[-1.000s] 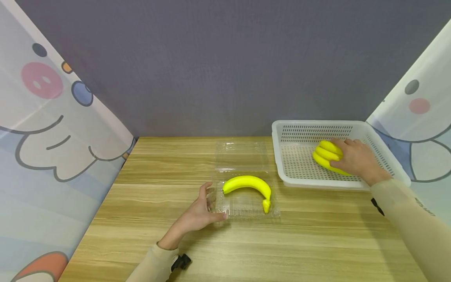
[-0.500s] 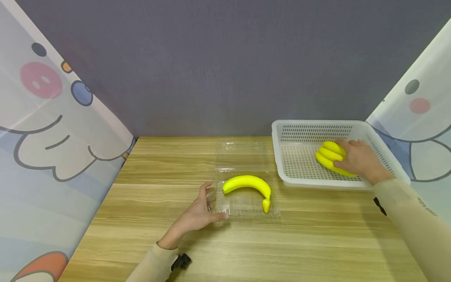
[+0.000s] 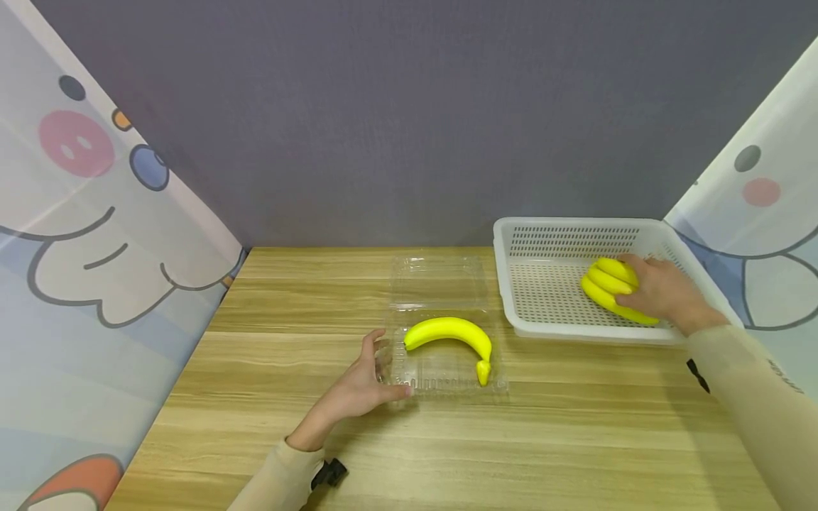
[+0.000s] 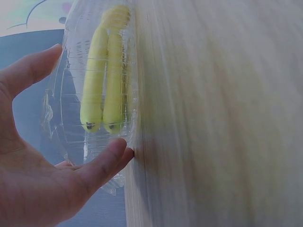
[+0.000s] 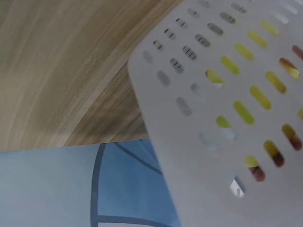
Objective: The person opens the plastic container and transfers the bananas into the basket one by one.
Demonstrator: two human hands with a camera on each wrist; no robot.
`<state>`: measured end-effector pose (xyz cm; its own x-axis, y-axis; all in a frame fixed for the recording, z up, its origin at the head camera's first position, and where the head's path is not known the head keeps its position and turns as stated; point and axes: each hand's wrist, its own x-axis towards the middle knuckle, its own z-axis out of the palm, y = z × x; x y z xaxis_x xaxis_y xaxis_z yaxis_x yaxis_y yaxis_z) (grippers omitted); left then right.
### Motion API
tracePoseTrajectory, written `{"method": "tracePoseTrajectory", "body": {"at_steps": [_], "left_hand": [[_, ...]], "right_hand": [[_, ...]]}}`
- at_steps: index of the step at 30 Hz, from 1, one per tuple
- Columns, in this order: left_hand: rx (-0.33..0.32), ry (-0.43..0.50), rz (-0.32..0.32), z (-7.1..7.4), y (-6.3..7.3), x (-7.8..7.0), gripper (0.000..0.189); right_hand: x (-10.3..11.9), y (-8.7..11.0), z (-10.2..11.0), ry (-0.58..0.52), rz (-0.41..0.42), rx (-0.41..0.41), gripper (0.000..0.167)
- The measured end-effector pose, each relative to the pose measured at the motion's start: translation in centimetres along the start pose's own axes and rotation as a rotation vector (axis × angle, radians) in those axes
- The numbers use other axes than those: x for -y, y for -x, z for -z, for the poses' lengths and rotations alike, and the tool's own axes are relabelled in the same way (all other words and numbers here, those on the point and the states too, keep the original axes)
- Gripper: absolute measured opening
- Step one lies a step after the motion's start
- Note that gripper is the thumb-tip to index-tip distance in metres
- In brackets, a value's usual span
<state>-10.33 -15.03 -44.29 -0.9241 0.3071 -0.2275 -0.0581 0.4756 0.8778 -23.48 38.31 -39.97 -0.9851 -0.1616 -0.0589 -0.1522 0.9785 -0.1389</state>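
A clear hinged plastic box [image 3: 441, 369] lies with its lid folded back. In it a bunch of yellow bananas [image 3: 450, 328] rests on its side; the left wrist view shows bananas [image 4: 94, 90] stacked through the clear wall. My left hand [image 3: 354, 389] holds the box's left side, thumb at the front corner and fingers round the side. Inside the white basket [image 3: 588, 332], my right hand [image 3: 661, 287] grips another bunch of bananas [image 3: 607, 284] from the right. In the right wrist view the basket wall [image 5: 165, 137] hides that hand, and yellow shows through its slots.
The slotted basket stands at the back right of the wooden table [image 3: 575, 440], near the grey back wall [image 3: 409, 128]. Printed cartoon panels [image 3: 96, 234] rise on both sides. The folded-back lid [image 3: 437, 280] lies behind the box, left of the basket.
My right hand has shifted to the right and slightly toward me inside the basket, and the banana bunch moved with it. My left hand and the box have stayed put.
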Motion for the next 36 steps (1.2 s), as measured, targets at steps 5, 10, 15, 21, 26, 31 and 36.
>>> {"method": "tracePoseTrajectory", "body": {"at_steps": [5, 10, 15, 21, 26, 31, 36], "left_hand": [[0.001, -0.009, 0.002, 0.0, -0.1, 0.1, 0.119], [0.002, -0.013, -0.001, 0.1, -0.1, 0.2, 0.119], [0.005, -0.009, -0.002, 0.1, -0.1, 0.1, 0.119], [0.004, -0.010, 0.004, 0.1, 0.0, 0.0, 0.119], [-0.007, -0.012, 0.005, 0.0, 0.0, 0.1, 0.120], [0.002, -0.014, -0.001, 0.0, 0.0, 0.2, 0.120], [0.008, -0.011, -0.004, 0.0, -0.1, 0.2, 0.121]], "right_hand": [[-0.5, 0.3, 0.2, 0.011, -0.034, 0.027, 0.085], [-0.7, 0.3, 0.3, 0.013, -0.060, 0.054, 0.087], [-0.8, 0.4, 0.2, 0.011, -0.072, 0.059, 0.089], [-0.8, 0.6, 0.3, -0.027, -0.081, 0.090, 0.091], [-0.7, 0.5, 0.5, -0.033, -0.082, 0.104, 0.089], [-0.4, 0.5, 0.8, -0.010, -0.087, 0.099, 0.086], [0.3, 0.6, 1.5, -0.001, -0.087, 0.068, 0.079]]}}
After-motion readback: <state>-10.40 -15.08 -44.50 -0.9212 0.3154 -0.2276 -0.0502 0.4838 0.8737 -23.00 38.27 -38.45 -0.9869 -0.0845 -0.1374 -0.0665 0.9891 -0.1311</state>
